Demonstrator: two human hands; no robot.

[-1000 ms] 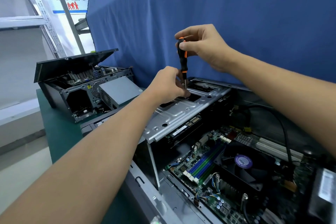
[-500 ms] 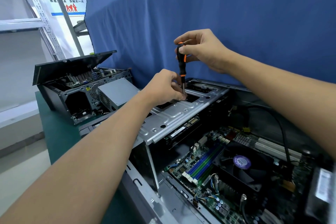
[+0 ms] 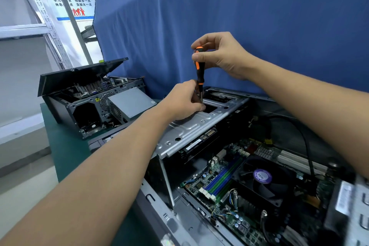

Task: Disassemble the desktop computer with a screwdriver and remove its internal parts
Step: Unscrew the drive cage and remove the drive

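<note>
Fan (image 3: pixel 261 175) of the open desktop computer (image 3: pixel 189 221) sits nearest, untouched. Further, the left hand (image 3: pixel 183 100) pinches the screwdriver (image 3: pixel 199 72) low on its shaft, at the drive cage (image 3: pixel 195 126). The right hand (image 3: pixel 223 56) is clamped on the handle top. Its fingers have rolled a little round since before, so the screw is probably loosening.

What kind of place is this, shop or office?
Probably a workshop teardown bench, not an office: a second opened desktop case sits on the green bench top, slotted metal racking stands at left, and a blue cloth backdrop hangs behind.
</note>
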